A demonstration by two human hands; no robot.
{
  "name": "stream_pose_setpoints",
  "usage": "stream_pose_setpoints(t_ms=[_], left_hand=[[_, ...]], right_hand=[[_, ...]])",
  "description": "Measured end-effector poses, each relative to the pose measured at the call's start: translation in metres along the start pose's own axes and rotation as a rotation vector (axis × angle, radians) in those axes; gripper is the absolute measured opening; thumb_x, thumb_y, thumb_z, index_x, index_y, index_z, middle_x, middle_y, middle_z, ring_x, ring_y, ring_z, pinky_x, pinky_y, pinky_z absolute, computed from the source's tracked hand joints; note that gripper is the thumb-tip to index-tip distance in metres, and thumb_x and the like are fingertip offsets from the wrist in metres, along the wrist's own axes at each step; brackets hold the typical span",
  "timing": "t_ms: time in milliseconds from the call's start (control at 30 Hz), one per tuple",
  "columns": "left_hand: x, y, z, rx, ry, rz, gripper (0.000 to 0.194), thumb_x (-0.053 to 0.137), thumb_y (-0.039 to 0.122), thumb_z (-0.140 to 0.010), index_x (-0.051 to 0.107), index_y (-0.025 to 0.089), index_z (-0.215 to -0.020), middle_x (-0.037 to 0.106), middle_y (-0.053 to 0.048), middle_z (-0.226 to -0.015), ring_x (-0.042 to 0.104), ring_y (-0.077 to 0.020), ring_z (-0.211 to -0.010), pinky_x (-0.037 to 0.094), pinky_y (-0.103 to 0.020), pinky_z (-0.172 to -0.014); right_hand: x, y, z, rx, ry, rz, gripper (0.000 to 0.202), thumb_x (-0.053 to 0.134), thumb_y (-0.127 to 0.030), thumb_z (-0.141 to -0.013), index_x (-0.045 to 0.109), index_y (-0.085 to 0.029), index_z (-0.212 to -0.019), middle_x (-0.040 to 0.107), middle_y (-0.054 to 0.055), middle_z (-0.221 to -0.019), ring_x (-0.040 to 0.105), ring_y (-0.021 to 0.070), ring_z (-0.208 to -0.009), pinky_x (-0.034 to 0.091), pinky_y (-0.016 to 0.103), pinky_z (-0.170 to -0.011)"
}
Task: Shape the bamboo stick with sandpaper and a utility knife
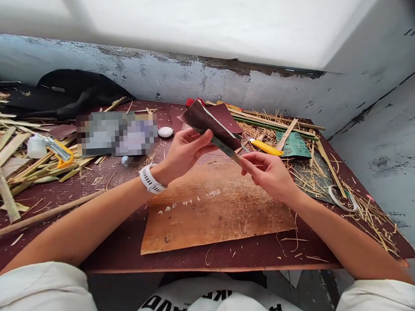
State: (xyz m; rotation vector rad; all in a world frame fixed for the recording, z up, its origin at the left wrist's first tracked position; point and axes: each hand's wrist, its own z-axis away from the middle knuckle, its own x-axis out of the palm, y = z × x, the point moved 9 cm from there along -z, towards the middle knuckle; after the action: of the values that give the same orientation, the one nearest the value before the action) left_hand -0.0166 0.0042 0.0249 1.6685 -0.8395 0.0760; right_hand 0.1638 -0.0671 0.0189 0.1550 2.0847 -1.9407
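A person's left hand (195, 147), a white watch (153, 178) at its wrist, pinches 1 dark, folded sandpaper sheet (211, 123) above a wooden board (217, 206); the right hand (269, 173) pinches the sheet's lower end, near 1 yellow cutter (267, 147) lying among bamboo shavings (311, 180).

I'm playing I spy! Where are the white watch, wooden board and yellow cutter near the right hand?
White watch (147, 178), head view, strap.
Wooden board (197, 221), head view, front part.
Yellow cutter (268, 148), head view, handle.
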Motion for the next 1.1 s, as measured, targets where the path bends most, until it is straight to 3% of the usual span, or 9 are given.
stream_pose_setpoints(t_ms=[133, 300, 400, 533, 667, 767, 967, 1100], left_hand=[[0.004, -0.001, 0.0, -0.055, -0.036, 0.025, 0.036, 0.092, 0.044, -0.081, 0.074, 0.015, -0.094, 0.081, -0.01, -0.103, 0.079, -0.0262, -0.099, 0.065, -0.041, -0.094], [0.017, -0.007, 0.006, -0.021, 0.045, 0.083, 0.044, 0.084, 0.06, -0.084, 0.068, 0.023, -0.101, 0.079, -0.003, -0.101, 0.077, -0.0238, -0.102, 0.064, -0.039, -0.094], [0.023, -0.01, 0.004, 0.011, 0.168, 0.041, 0.05, 0.076, 0.071, -0.084, 0.066, 0.024, -0.097, 0.078, -0.002, -0.09, 0.077, -0.0189, -0.083, 0.065, -0.031, -0.08], [0.03, -0.011, -0.007, 0.047, 0.356, 0.011, 0.057, 0.059, 0.077, -0.092, 0.059, 0.022, -0.077, 0.069, -0.001, -0.068, 0.068, -0.0136, -0.059, 0.057, -0.022, -0.055], [0.051, -0.004, -0.024, 0.105, 0.388, 0.096, 0.066, 0.046, 0.079, -0.097, 0.051, 0.022, -0.064, 0.057, -0.001, -0.052, 0.058, -0.0131, -0.044, 0.05, -0.023, -0.044], [0.064, -0.002, -0.034, 0.103, 0.395, 0.185, 0.062, 0.049, 0.066, -0.104, 0.049, 0.021, -0.061, 0.051, 0.002, -0.047, 0.051, -0.0113, -0.039, 0.045, -0.022, -0.04], [0.078, -0.011, -0.047, 0.031, 0.411, 0.379, 0.049, 0.044, 0.021, -0.11, 0.049, 0.02, -0.061, 0.046, 0.005, -0.045, 0.042, -0.0085, -0.033, 0.037, -0.02, -0.036], [0.077, -0.016, -0.046, 0.018, 0.386, 0.444, 0.047, 0.044, 0.012, -0.107, 0.045, 0.019, -0.06, 0.042, 0.006, -0.045, 0.039, -0.0073, -0.032, 0.034, -0.019, -0.035]], right_hand=[[0.002, 0.001, -0.001, 0.023, -0.03, -0.032, 0.047, 0.08, -0.062, -0.083, 0.074, -0.018, -0.1, 0.067, 0.002, -0.076, 0.053, 0.0097, -0.054, 0.037, 0.024, -0.043], [0.004, 0.0, 0.002, -0.005, -0.014, -0.074, 0.046, 0.081, -0.06, -0.083, 0.074, -0.019, -0.102, 0.066, 0.001, -0.076, 0.052, 0.0087, -0.054, 0.04, 0.024, -0.047], [0.007, -0.001, 0.005, -0.029, 0.006, -0.078, 0.044, 0.079, -0.059, -0.086, 0.074, -0.018, -0.102, 0.067, 0.002, -0.078, 0.054, 0.0094, -0.056, 0.041, 0.024, -0.047], [0.007, -0.002, 0.008, -0.057, 0.049, -0.076, 0.043, 0.078, -0.058, -0.087, 0.073, -0.018, -0.103, 0.068, 0.003, -0.08, 0.054, 0.0094, -0.055, 0.039, 0.022, -0.044], [0.0, -0.004, 0.009, -0.1, 0.153, -0.102, 0.043, 0.079, -0.059, -0.086, 0.073, -0.018, -0.1, 0.069, 0.003, -0.08, 0.055, 0.0094, -0.052, 0.041, 0.021, -0.041], [-0.007, -0.005, 0.007, -0.137, 0.22, -0.128, 0.044, 0.08, -0.059, -0.084, 0.072, -0.018, -0.097, 0.07, 0.003, -0.079, 0.056, 0.0095, -0.051, 0.044, 0.022, -0.04], [-0.016, -0.007, 0.002, -0.206, 0.236, -0.156, 0.045, 0.081, -0.06, -0.082, 0.068, -0.018, -0.092, 0.07, 0.003, -0.08, 0.059, 0.0108, -0.054, 0.047, 0.022, -0.04], [-0.016, -0.002, 0.0, -0.188, 0.218, -0.155, 0.044, 0.08, -0.059, -0.084, 0.068, -0.018, -0.095, 0.071, 0.002, -0.079, 0.059, 0.0103, -0.053, 0.05, 0.022, -0.041]])
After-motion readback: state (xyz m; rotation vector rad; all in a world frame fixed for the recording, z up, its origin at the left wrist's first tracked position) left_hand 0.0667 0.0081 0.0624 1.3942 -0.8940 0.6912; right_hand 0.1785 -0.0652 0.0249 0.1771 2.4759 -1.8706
